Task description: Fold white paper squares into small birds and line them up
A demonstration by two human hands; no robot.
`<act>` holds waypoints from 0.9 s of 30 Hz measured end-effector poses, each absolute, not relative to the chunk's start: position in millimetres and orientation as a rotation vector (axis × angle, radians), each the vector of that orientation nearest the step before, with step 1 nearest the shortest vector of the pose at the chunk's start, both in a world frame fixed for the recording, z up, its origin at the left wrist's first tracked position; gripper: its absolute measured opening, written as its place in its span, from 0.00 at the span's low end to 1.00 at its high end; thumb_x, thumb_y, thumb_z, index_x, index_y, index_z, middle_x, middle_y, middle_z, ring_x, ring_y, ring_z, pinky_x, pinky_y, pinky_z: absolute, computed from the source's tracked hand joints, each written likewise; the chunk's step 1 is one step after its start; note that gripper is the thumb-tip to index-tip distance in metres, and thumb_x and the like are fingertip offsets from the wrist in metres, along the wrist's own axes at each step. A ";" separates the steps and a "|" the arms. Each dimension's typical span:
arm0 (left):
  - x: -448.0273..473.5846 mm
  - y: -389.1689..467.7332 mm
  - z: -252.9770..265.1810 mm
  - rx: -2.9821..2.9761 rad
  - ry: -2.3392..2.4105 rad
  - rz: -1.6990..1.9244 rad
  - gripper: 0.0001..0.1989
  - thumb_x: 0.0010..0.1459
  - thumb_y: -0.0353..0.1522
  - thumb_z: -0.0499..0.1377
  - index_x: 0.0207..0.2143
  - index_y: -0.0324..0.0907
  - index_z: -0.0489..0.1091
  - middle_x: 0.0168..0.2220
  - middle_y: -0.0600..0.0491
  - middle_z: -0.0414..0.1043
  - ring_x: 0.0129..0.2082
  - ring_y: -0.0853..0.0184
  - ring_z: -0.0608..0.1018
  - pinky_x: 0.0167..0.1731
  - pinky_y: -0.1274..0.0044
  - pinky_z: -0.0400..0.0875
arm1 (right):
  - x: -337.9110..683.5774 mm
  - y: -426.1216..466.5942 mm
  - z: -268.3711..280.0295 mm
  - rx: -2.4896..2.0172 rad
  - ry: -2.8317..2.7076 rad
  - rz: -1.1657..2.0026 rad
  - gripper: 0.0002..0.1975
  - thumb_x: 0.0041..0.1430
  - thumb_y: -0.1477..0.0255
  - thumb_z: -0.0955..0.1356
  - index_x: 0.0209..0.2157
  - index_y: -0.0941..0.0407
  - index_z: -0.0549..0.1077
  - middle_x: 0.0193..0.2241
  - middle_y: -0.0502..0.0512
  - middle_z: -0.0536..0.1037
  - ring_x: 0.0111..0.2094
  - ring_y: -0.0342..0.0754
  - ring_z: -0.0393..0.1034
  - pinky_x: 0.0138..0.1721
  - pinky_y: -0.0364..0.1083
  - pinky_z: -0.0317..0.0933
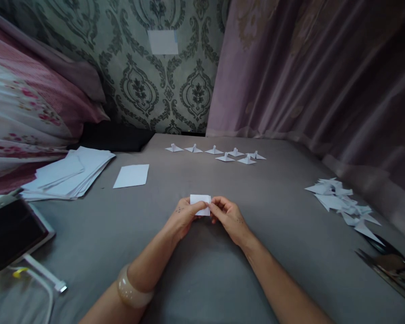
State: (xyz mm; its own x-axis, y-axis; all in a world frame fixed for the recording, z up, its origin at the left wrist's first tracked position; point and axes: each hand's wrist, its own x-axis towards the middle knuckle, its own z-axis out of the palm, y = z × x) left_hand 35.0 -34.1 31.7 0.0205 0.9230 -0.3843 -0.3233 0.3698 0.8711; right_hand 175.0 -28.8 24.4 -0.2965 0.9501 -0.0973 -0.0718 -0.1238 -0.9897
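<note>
A small folded piece of white paper [197,199] is held up between both hands, over the middle of the grey surface. My left hand [186,213] grips it from the left, the thumb lying flat across its front. My right hand [227,215] pinches the paper's right edge between thumb and fingertips. The fingers behind the paper are mostly hidden. Beyond the hands, several folded white paper figures [225,157] with pointed wings stand in two short rows. A square white sheet [131,176] lies flat to the left.
At the left are a stack of white paper [91,168], a dark-screened device [15,234] and a white cable [42,270]. A heap of folded papers [340,198] lies at the right, near scissors-like blades [369,261]. Pink curtains [256,90] border the back right.
</note>
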 end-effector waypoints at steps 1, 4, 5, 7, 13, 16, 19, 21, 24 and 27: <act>35.1 -33.9 31.0 0.658 1.157 1.089 0.06 0.39 0.29 0.63 0.24 0.35 0.72 0.21 0.54 0.71 0.22 0.71 0.72 0.22 0.81 0.63 | 174.8 -29.0 24.3 -1.052 -1.319 1.540 0.14 0.52 0.59 0.70 0.29 0.55 0.68 0.21 0.45 0.67 0.22 0.40 0.60 0.25 0.41 0.59; 34.7 -32.6 29.1 0.623 1.135 1.090 0.07 0.38 0.29 0.63 0.24 0.35 0.72 0.21 0.54 0.71 0.21 0.72 0.72 0.21 0.81 0.62 | 174.2 -29.5 24.7 -1.019 -1.366 1.486 0.13 0.53 0.60 0.69 0.30 0.55 0.68 0.21 0.45 0.66 0.23 0.40 0.60 0.26 0.41 0.59; 34.3 -32.2 28.7 0.610 1.126 1.091 0.08 0.38 0.29 0.64 0.25 0.35 0.72 0.21 0.54 0.71 0.21 0.72 0.72 0.22 0.81 0.63 | 174.0 -29.6 25.1 -1.016 -1.371 1.473 0.13 0.53 0.60 0.69 0.30 0.55 0.68 0.22 0.45 0.66 0.24 0.40 0.60 0.27 0.41 0.59; 33.2 -31.2 28.1 0.593 1.117 1.100 0.09 0.38 0.30 0.64 0.26 0.35 0.72 0.22 0.53 0.72 0.23 0.71 0.73 0.23 0.81 0.64 | 173.7 -29.8 25.7 -1.025 -1.348 1.472 0.13 0.53 0.60 0.70 0.30 0.55 0.69 0.23 0.45 0.67 0.24 0.40 0.61 0.27 0.41 0.60; 31.4 -31.1 27.8 0.626 1.141 1.107 0.11 0.40 0.30 0.65 0.28 0.34 0.73 0.24 0.52 0.73 0.24 0.70 0.75 0.24 0.81 0.65 | 174.2 -28.0 22.6 -1.074 -1.250 1.547 0.15 0.50 0.59 0.71 0.31 0.57 0.71 0.23 0.48 0.71 0.24 0.40 0.63 0.26 0.41 0.61; 32.7 -32.9 29.9 0.654 1.172 1.079 0.10 0.41 0.30 0.65 0.29 0.34 0.74 0.24 0.52 0.73 0.23 0.71 0.74 0.23 0.82 0.64 | 174.8 -26.7 20.3 -1.077 -1.259 1.531 0.14 0.51 0.60 0.71 0.29 0.57 0.71 0.22 0.47 0.70 0.23 0.40 0.62 0.26 0.41 0.60; 34.6 -33.6 31.3 0.666 1.189 1.077 0.09 0.40 0.29 0.64 0.28 0.34 0.74 0.24 0.52 0.73 0.22 0.73 0.72 0.22 0.82 0.62 | 175.0 -27.0 20.4 -1.061 -1.283 1.529 0.14 0.52 0.59 0.70 0.30 0.57 0.71 0.23 0.47 0.69 0.23 0.40 0.62 0.26 0.41 0.60; 35.5 -32.9 30.6 0.654 1.192 1.088 0.08 0.40 0.29 0.64 0.27 0.34 0.74 0.23 0.52 0.72 0.21 0.73 0.72 0.21 0.82 0.62 | 174.7 -27.8 21.4 -1.049 -1.302 1.519 0.14 0.52 0.59 0.70 0.30 0.56 0.71 0.23 0.46 0.68 0.24 0.40 0.61 0.26 0.41 0.59; 36.1 -31.5 28.5 0.615 1.184 1.092 0.09 0.39 0.29 0.63 0.27 0.34 0.73 0.23 0.53 0.72 0.21 0.73 0.72 0.21 0.82 0.62 | 173.6 -28.7 22.5 -1.026 -1.323 1.484 0.13 0.53 0.60 0.70 0.30 0.56 0.70 0.22 0.45 0.67 0.23 0.39 0.61 0.27 0.41 0.59; 35.4 -30.6 27.4 0.583 1.164 1.109 0.09 0.39 0.29 0.64 0.27 0.34 0.72 0.23 0.52 0.72 0.23 0.71 0.73 0.22 0.81 0.63 | 172.7 -28.9 22.4 -1.025 -1.291 1.491 0.13 0.52 0.60 0.70 0.30 0.56 0.71 0.23 0.45 0.68 0.24 0.39 0.62 0.28 0.41 0.60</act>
